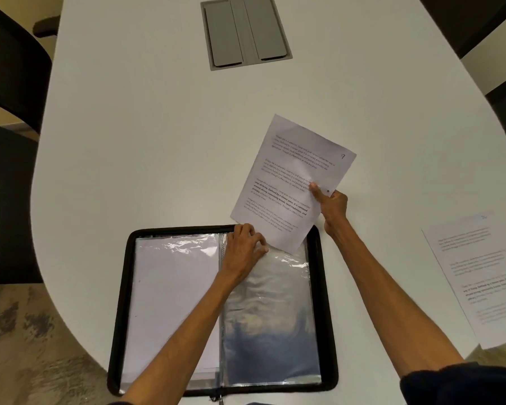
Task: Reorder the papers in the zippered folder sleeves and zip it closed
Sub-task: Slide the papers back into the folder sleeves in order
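Currently, head view: black zippered folder lies open, lower centre of bench. Right grip pinches printed sheet at its right edge; sheet tilted, lower corner over folder's upper right. Left grip, fingers curled, rests on top edge of right clear sleeve; pinching or not, cannot tell. Second sheet at right edge of frame.

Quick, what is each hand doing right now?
Left hand: on the folder sleeve by the printed sheet; grip cannot be told.
Right hand: holding the printed sheet.
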Demonstrator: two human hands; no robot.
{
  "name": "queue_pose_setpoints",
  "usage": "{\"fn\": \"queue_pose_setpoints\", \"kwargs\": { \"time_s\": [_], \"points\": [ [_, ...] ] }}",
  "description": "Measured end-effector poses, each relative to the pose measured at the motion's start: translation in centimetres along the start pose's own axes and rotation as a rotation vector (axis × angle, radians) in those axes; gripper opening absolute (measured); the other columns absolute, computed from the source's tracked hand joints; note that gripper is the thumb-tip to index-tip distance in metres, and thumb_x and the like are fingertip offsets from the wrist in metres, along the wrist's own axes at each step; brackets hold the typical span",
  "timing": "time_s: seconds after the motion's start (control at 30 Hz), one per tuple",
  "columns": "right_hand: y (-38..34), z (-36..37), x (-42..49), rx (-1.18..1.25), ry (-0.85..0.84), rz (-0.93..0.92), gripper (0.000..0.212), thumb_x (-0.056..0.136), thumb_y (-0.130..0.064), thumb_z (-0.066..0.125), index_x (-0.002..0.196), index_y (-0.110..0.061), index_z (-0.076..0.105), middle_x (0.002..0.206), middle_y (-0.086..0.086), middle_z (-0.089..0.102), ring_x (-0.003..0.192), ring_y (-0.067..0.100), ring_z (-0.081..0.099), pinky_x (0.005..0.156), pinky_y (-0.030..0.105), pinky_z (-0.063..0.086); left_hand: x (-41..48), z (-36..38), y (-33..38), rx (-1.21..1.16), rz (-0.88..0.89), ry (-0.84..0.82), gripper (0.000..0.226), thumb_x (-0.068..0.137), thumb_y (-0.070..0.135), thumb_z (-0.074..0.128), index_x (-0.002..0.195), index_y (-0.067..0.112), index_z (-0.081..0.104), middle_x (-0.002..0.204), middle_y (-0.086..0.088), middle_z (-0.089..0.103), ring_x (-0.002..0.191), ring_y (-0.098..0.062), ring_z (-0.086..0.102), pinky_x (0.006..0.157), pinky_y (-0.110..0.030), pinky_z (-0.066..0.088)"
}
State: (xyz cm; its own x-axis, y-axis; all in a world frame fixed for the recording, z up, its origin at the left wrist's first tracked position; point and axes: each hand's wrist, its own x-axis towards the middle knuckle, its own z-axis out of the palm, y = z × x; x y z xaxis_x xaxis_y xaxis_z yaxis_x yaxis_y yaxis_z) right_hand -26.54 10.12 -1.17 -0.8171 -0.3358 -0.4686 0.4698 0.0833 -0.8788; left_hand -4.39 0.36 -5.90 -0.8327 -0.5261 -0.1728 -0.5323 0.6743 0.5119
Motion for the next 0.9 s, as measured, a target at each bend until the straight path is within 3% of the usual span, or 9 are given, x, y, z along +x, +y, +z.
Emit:
{"fn": "queue_pose_setpoints", "kwargs": {
  "time_s": [0.27, 0.4, 0.57, 0.7, 0.9],
  "points": [
    [0.0, -0.1, 0.6, -0.014, -0.098, 0.117, 0.03, 0.081, -0.016, 0.078, 0.109, -0.009, 0.067, 0.09, 0.0, 0.073, 0.076, 0.013, 0.071, 0.06, 0.025, 0.057, 0.7, -2.3, -3.5, 0.014, -0.102, -0.021, 0.021, 0.085, 0.045, 0.067, 0.096, 0.028, 0.069, 0.111, 0.002, 0.043, 0.109, -0.016, 0.032, 0.09, -0.032, 0.027],
    [1.3, -1.1, 0.9, -0.157, -0.129, 0.114, 0.035, 0.083, -0.01, 0.076, 0.115, -0.004, 0.064, 0.097, 0.003, 0.069, 0.075, 0.009, 0.068, 0.056, 0.019, 0.055, 0.6, -2.6, -4.3, 0.025, -0.125, -0.001, 0.017, 0.085, 0.041, 0.069, 0.094, 0.027, 0.071, 0.112, 0.0, 0.046, 0.112, -0.019, 0.034, 0.09, -0.033, 0.026],
    [2.6, -1.0, 1.3, -0.351, -0.323, 0.124, 0.044, 0.08, -0.002, 0.077, 0.121, -0.004, 0.062, 0.113, 0.007, 0.069, 0.087, 0.009, 0.07, 0.067, 0.02, 0.057, 0.5, -2.5, -4.2, -0.017, -0.121, 0.023, 0.009, 0.087, 0.033, 0.067, 0.092, 0.026, 0.071, 0.11, 0.0, 0.048, 0.112, -0.021, 0.037, 0.089, -0.033, 0.027],
    [2.3, -1.1, 1.8, -0.394, -0.311, 0.085, 0.042, 0.082, -0.003, 0.075, 0.121, -0.001, 0.062, 0.112, 0.008, 0.068, 0.086, 0.01, 0.069, 0.065, 0.017, 0.056, 0.5, -2.7, -4.7, -0.01, -0.126, 0.034, 0.014, 0.088, 0.035, 0.067, 0.095, 0.025, 0.072, 0.114, -0.001, 0.048, 0.115, -0.02, 0.035, 0.09, -0.031, 0.024],
    [1.3, -1.4, 2.6, -0.391, -0.357, 0.044, 0.044, 0.083, -0.009, 0.075, 0.124, -0.005, 0.061, 0.112, 0.005, 0.069, 0.1, 0.019, 0.068, 0.082, 0.026, 0.057, 0.7, -3.6, -6.0, -0.003, -0.147, -0.018, 0.013, 0.09, 0.036, 0.065, 0.098, 0.027, 0.07, 0.12, 0.0, 0.044, 0.122, -0.02, 0.029, 0.093, -0.033, 0.018]
  ]
}}
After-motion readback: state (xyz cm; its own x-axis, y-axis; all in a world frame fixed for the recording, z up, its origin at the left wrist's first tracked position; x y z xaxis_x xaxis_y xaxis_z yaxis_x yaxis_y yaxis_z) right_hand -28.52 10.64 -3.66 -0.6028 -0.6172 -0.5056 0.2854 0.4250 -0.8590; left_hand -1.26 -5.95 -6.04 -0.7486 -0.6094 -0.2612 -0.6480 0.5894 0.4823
